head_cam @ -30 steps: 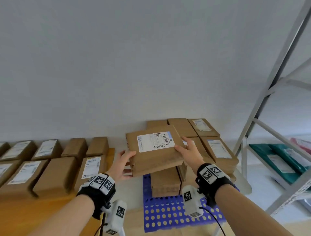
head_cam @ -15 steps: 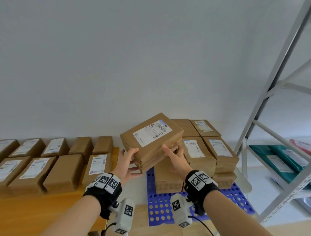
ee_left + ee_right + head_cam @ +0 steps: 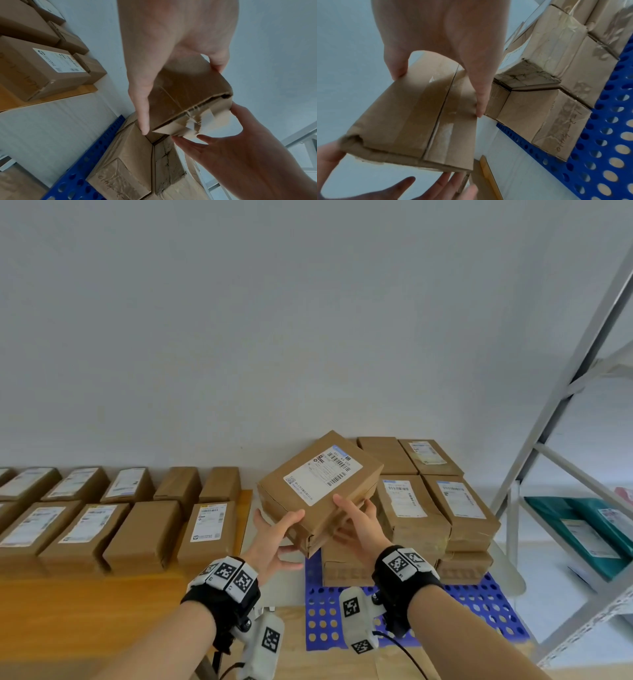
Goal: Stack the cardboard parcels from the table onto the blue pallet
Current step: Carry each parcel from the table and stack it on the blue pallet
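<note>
A plain pale wall (image 3: 308, 320) fills the upper half of the head view, and a grey metal shelving frame (image 3: 565, 405) leans across the right side, with teal mailer bags (image 3: 582, 518) on its lower shelf. Along the wall at the left, a wooden worktop (image 3: 85, 604) carries two rows of brown cardboard parcels on the worktop (image 3: 144, 529), several with white labels facing up. To its right, on the floor, lies the blue pallet (image 3: 486, 607), perforated with round holes and already bearing stacked parcels (image 3: 442, 508) in layers at its far part.

The held parcel (image 3: 320, 481) is in the air, turned at an angle and tilted, above the near-left stack on the pallet, its shipping label facing up. The left hand (image 3: 274, 539) grips its near-left corner, thumb on top and fingers beneath. The right hand (image 3: 363, 522) grips the near-right edge, thumb on the top face and fingers along the taped underside, as the right wrist view shows.
</note>
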### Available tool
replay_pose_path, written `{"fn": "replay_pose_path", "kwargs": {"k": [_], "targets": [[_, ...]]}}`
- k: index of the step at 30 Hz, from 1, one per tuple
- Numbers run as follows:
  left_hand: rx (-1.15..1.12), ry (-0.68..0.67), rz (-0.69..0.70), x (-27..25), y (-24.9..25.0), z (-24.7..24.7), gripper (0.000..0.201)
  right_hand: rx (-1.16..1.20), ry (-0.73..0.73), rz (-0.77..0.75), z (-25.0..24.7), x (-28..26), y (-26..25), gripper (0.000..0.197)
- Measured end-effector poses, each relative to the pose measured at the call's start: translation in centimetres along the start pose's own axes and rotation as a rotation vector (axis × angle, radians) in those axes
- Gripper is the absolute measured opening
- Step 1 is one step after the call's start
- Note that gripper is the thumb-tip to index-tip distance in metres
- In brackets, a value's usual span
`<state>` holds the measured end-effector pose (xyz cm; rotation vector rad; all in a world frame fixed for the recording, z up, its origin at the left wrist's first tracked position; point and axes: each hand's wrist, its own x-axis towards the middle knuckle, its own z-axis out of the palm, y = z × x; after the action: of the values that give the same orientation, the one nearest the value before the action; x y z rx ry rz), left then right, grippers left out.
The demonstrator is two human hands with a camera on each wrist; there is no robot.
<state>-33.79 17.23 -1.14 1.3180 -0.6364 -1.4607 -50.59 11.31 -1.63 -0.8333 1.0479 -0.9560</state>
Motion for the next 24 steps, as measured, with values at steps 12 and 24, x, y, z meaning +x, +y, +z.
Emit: {"fn": "replay_pose_path", "kwargs": {"k": [12,24], "targets": [[0.382,0.003,0.111,1.8,3.5,-2.4,0.035,-0.233,-0.072,0.09,-3.8,0.9,-0.5,0.11],[0.337,-0.05,-0.009,2.5,0.7,-1.9,0.052,-0.326,-0.092,0.012,-4.0,0.8,0.6,0.063]]}}
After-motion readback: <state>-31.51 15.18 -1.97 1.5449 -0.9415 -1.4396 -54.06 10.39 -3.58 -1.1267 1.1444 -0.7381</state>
